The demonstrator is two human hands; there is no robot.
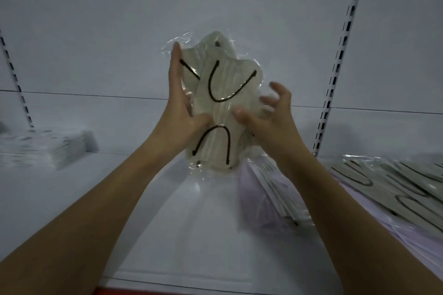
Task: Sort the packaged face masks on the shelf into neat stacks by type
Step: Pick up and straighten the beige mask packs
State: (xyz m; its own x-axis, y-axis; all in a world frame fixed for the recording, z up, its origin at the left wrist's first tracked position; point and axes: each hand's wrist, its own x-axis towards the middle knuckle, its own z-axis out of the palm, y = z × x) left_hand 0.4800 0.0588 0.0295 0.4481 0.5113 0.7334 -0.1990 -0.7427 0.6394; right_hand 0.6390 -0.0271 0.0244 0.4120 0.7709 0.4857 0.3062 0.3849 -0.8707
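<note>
Held packs: cream pleated masks point(220, 103) with black ear loops, in crinkly clear plastic, upright between both hands.
Left hand point(182, 103): fingers straight, thumb pressing the packs' front.
Right hand point(266, 112): thumb touching them, fingers curled loose.
Writing: none legible.
Right of hands: glossy lilac and cream packs point(359, 187) on the white shelf point(191, 235).

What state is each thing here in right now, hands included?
Held masks: cream packs with black loops, wrapped, upright, fanned unevenly, held above the shelf.
Left hand: fingers straight along the packs' left edge, thumb pressing the front.
Right hand: thumb on the packs, fingers curled, blurred.
Right pile: grey-green wrapped packs lying loosely overlapped.
Purple packs: lying flat beneath the pile.
Left stack: white packs, blurred, lying stacked.
Shelf: white.
</note>
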